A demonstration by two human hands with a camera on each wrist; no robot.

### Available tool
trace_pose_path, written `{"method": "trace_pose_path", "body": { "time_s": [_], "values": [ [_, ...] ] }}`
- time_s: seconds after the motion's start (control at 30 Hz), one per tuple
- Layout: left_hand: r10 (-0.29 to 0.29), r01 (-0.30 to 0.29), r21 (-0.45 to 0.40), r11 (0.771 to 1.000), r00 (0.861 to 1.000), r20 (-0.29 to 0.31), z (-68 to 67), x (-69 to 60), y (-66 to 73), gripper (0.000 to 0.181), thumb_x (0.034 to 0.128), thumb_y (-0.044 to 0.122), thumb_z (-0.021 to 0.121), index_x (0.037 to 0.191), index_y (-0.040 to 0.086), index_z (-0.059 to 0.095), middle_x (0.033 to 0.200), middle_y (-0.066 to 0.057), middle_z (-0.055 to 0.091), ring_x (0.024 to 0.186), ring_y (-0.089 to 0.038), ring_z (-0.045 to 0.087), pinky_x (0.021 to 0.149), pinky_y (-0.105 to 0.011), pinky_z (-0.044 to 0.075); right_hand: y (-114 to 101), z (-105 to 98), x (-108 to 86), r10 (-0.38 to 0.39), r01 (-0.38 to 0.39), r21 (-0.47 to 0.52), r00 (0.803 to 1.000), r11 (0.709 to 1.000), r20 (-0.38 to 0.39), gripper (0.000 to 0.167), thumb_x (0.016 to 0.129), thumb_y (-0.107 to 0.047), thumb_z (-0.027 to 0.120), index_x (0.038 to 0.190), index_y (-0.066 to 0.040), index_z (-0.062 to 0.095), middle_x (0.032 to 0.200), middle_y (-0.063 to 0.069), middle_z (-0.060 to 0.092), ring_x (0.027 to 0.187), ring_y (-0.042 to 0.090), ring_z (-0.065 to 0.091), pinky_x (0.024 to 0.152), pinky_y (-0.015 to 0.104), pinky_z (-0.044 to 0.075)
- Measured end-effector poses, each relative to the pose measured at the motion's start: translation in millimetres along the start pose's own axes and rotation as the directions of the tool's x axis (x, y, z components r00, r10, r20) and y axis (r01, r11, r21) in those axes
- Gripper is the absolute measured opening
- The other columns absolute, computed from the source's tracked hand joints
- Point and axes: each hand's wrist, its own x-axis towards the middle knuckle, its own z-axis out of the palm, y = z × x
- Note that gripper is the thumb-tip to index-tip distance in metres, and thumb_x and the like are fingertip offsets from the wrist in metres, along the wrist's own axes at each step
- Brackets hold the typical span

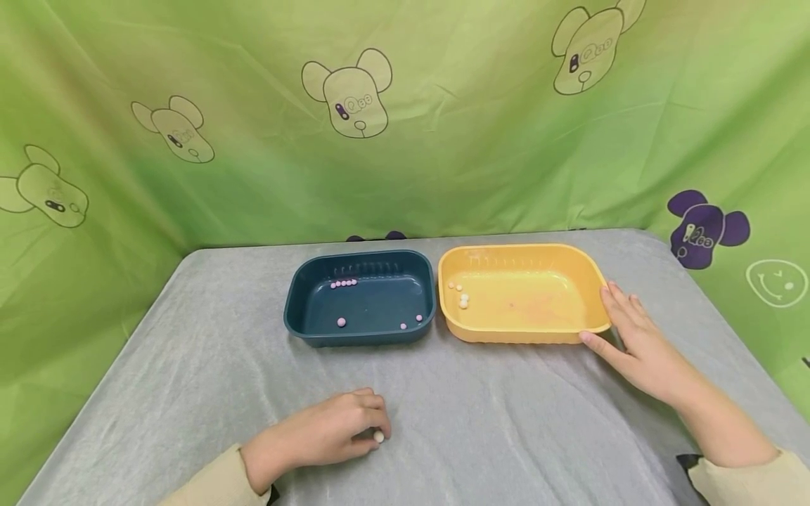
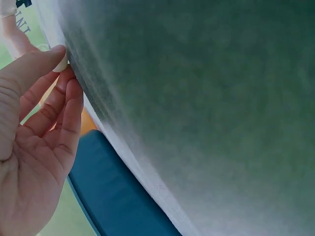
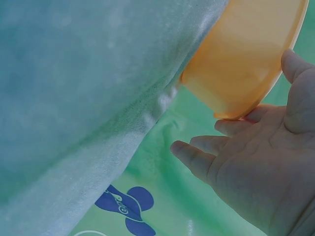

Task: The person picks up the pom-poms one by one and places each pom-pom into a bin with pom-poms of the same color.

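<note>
Low over the cloth at the front, my left hand [image 1: 332, 429] pinches a small white ball [image 1: 378, 436] between thumb and fingertips. The left wrist view shows that ball [image 2: 61, 65] partly covered by the thumb. My right hand [image 1: 645, 351] rests against the right end of a yellow basin [image 1: 525, 336], thumb at the front corner and fairly straight fingers along the side. In the right wrist view its fingertips touch the basin's outer wall. Several small pale balls [image 1: 464, 302] lie at the left inside the yellow basin.
A dark teal basin [image 1: 361, 340] stands close beside the yellow one, on its left. Inside it are several small pink balls [image 1: 342, 322], some in a row near the back. Grey cloth [image 1: 481, 422] covers the table; a green printed curtain [image 1: 443, 183] hangs behind.
</note>
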Motion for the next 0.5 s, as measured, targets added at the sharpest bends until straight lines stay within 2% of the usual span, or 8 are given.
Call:
{"method": "trace_pose_path", "body": {
  "time_s": [0.23, 0.4, 0.5],
  "values": [
    [0.002, -0.002, -0.004, 1.000, 1.000, -0.013, 0.1, -0.8, -0.1, 0.006, 0.0908, 0.011, 0.071, 0.094, 0.015, 0.073, 0.091, 0.010, 0.065, 0.087, 0.001, 0.053, 0.082, -0.011, 0.046, -1.2, -1.0, -0.1, 0.012, -0.012, -0.001, 1.000, 1.000, 0.013, 0.080, 0.102, -0.026, 0.056, 0.158, 0.004, 0.005, 0.164, 0.027, -0.003, 0.151, 0.047, -0.013, 0.123, 0.050, -0.014],
    [-0.008, 0.008, -0.023, 1.000, 1.000, -0.001, -3.5, -0.2, -0.2, 0.006, 0.0914, 0.012, 0.070, 0.095, 0.015, 0.073, 0.091, 0.010, 0.064, 0.086, 0.000, 0.053, 0.081, -0.011, 0.047, -1.4, -1.2, 0.2, 0.013, -0.013, 0.002, 1.000, 1.000, 0.015, 0.080, 0.102, -0.026, 0.055, 0.157, 0.005, 0.006, 0.164, 0.027, -0.004, 0.151, 0.046, -0.013, 0.123, 0.051, -0.014],
    [-0.002, 0.002, -0.009, 1.000, 1.000, -0.018, -6.5, -0.3, -0.2, 0.006, 0.0914, 0.012, 0.070, 0.095, 0.015, 0.073, 0.090, 0.010, 0.063, 0.086, -0.001, 0.054, 0.081, -0.011, 0.047, -1.7, -1.1, 0.1, 0.010, -0.010, 0.000, 1.000, 1.000, 0.014, 0.080, 0.102, -0.025, 0.055, 0.157, 0.005, 0.006, 0.163, 0.028, -0.003, 0.151, 0.046, -0.012, 0.123, 0.051, -0.014]
  ]
}}
